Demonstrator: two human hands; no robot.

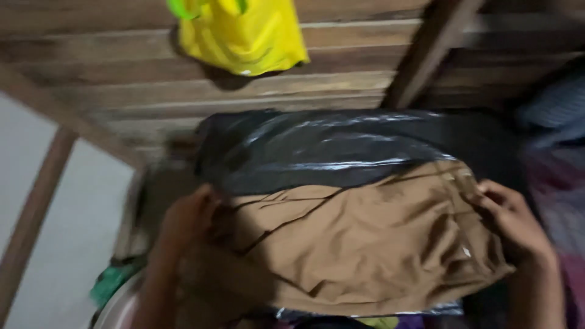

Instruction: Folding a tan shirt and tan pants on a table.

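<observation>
1. Head view, wooden plank wall [341, 85]: fills the upper half of the frame, boards running left to right, one slanted beam at upper right, another at lower left.
2. Brown garment [359, 244]: folded cloth, centre to lower right of the frame, long axis running left to right with a slight upward tilt toward the right; lies on top of the black plastic bag and covers its lower part.
3. Black plastic bag [329, 149]: glossy sheet, centre of the frame, directly above the garment in the picture; a thin strip of it also shows below the garment's lower edge.
4. Yellow bag [244, 33]: hangs against the wall, upper centre-left, well apart from both hands.
5. Right hand [512, 222]: right edge of the garment, fingers curled over the cloth at its upper right corner, grasping it.
6. Left hand [189, 219]: left end of the garment, blurred; fingers on the cloth edge and apparently closed on it, though the grip is too smeared to confirm.
7. Key relation: garment spans between the two hands, one at each end of its long axis; both equally near, neither reaching.
8. Green cloth [113, 280]: small patch, lower left, beside the left forearm.
</observation>
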